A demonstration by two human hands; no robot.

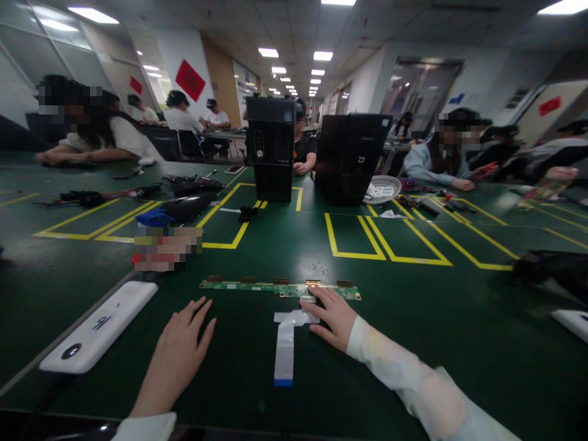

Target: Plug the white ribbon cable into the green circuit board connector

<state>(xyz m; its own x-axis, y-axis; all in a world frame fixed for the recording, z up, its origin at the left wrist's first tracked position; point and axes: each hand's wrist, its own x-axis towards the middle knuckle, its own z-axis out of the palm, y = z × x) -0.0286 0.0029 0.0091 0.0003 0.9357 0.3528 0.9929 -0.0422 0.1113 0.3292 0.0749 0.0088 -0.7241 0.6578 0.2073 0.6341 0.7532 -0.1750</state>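
A long, narrow green circuit board (257, 287) lies across the table in front of me. From its right part a white flat ribbon cable (284, 352) with a blue end runs toward me, bent at an angle near the top. My right hand (334, 318) rests with fingers spread, the fingertips on or just over the board's right part and the cable's upper end. Part of the board and cable is hidden under those fingers. To the left, my left hand (181, 349) lies on the table, fingers stretched out, apart from board and cable.
A white device (103, 324) lies at the left. Two black computer towers (271, 147) stand at the back, with a white basket (383, 188) beside the right one. Cables and tools (184, 205) lie at the far left. Several people sit around the room.
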